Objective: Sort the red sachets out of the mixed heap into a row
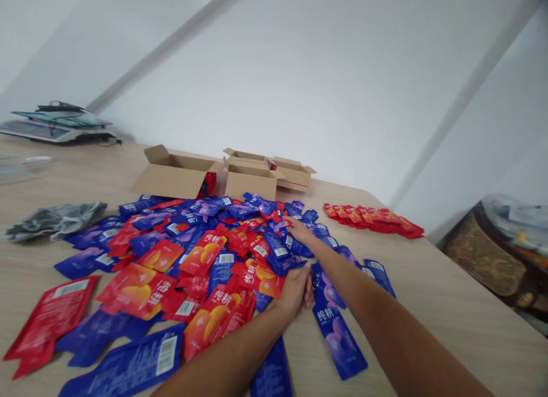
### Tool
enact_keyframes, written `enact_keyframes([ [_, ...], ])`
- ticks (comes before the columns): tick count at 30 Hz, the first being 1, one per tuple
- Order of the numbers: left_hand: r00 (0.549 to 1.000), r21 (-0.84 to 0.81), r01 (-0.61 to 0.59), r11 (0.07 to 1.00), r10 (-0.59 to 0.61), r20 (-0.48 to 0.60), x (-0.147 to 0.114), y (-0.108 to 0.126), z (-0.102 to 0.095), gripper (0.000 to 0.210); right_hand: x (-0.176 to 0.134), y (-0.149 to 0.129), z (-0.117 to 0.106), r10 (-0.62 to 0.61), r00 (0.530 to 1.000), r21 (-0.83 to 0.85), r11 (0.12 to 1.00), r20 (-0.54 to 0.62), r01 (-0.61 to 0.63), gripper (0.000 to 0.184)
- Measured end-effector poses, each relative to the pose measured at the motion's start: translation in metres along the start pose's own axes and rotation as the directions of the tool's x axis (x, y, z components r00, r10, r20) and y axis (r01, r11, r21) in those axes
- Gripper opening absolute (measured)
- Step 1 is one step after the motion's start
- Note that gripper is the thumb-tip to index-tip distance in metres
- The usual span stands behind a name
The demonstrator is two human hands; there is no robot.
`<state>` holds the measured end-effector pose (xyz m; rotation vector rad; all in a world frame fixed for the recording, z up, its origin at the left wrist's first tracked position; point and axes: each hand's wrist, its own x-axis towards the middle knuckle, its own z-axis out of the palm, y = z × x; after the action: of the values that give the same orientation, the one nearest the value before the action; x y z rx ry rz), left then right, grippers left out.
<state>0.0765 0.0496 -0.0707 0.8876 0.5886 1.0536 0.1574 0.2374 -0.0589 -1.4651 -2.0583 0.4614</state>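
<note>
A wide heap of red pouches (203, 253) with orange fruit prints and blue pouches (226, 267) with purple fruit prints covers the middle of the table. My right hand (298, 230) reaches over its right side, fingers stretched out and apart, the tips at a blue pouch. Nearer to me, my left hand (294, 291) is closed at the heap's right edge, fingers curled inward. What those fingers hold, if anything, is hidden. One blue pouch (339, 341) lies flat below my right forearm, its fruit print facing up.
Open cardboard boxes (250, 183) stand behind the heap, and red pouches show in some. An overlapping row of red pouches (370, 219) lies at the right. A grey cloth (57, 220) lies at the left, with flat devices and a cable (60, 125) behind it.
</note>
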Motion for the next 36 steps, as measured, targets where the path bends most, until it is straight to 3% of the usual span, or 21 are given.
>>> enact_keyframes([
  [5, 1.000, 0.004, -0.008, 1.000, 0.008, 0.007, -0.001, -0.001, 0.000, 0.055, 0.000, -0.006, 0.001, 0.032, 0.993, 0.008, 0.999, -0.111, -0.032, 0.038],
  [9, 1.000, 0.010, -0.021, 1.000, 0.021, 0.004, 0.000, -0.004, -0.003, 0.055, -0.016, -0.014, -0.025, 0.021, 0.973, -0.013, 1.000, -0.231, -0.025, 0.034],
  [11, 1.000, 0.019, -0.026, 0.999, 0.026, -0.009, 0.002, -0.004, -0.004, 0.056, -0.036, -0.017, -0.045, -0.034, 0.957, -0.034, 0.999, -0.288, 0.025, 0.028],
  [14, 0.999, -0.003, -0.034, 0.999, 0.034, -0.038, 0.004, -0.001, -0.003, 0.053, -0.079, -0.021, -0.069, -0.228, 0.907, -0.117, 0.973, -0.354, 0.199, 0.018],
  [16, 0.999, -0.068, -0.028, 0.997, 0.025, -0.037, 0.005, 0.002, -0.002, 0.054, -0.114, -0.027, -0.073, -0.371, 0.870, -0.198, 0.926, -0.326, 0.321, 0.018],
  [21, 0.999, -0.237, -0.027, 0.971, 0.021, -0.031, 0.002, 0.006, -0.002, 0.041, -0.190, -0.048, -0.057, -0.579, 0.816, -0.241, 0.793, -0.010, 0.560, 0.023],
  [23, 0.997, -0.233, -0.047, 0.971, 0.032, -0.069, 0.000, 0.006, -0.001, 0.035, -0.207, -0.049, -0.053, -0.529, 0.846, -0.177, 0.840, -0.059, 0.513, 0.024],
  [25, 0.998, -0.178, -0.049, 0.983, 0.040, -0.051, -0.002, 0.007, -0.001, 0.035, -0.214, -0.045, -0.053, -0.347, 0.907, -0.105, 0.938, -0.237, 0.331, 0.023],
  [27, 0.999, -0.073, -0.051, 0.996, 0.050, -0.014, -0.004, 0.008, 0.001, 0.039, -0.215, -0.039, -0.052, -0.135, 0.930, -0.025, 0.991, -0.342, 0.134, 0.024],
  [29, 0.999, 0.063, -0.047, 0.997, 0.049, -0.016, -0.006, 0.008, 0.002, 0.042, -0.215, -0.037, -0.051, -0.008, 0.968, 0.065, 0.998, -0.251, 0.025, 0.027],
  [32, 0.998, 0.202, -0.005, 0.979, 0.017, -0.058, -0.007, 0.006, 0.002, 0.052, -0.215, -0.040, -0.045, 0.058, 0.995, 0.208, 0.977, -0.075, -0.041, 0.041],
  [36, 0.999, 0.185, -0.001, 0.983, -0.005, 0.036, -0.007, 0.004, 0.001, 0.048, -0.214, -0.040, -0.039, 0.086, 0.971, 0.257, 0.966, -0.221, -0.027, 0.040],
])
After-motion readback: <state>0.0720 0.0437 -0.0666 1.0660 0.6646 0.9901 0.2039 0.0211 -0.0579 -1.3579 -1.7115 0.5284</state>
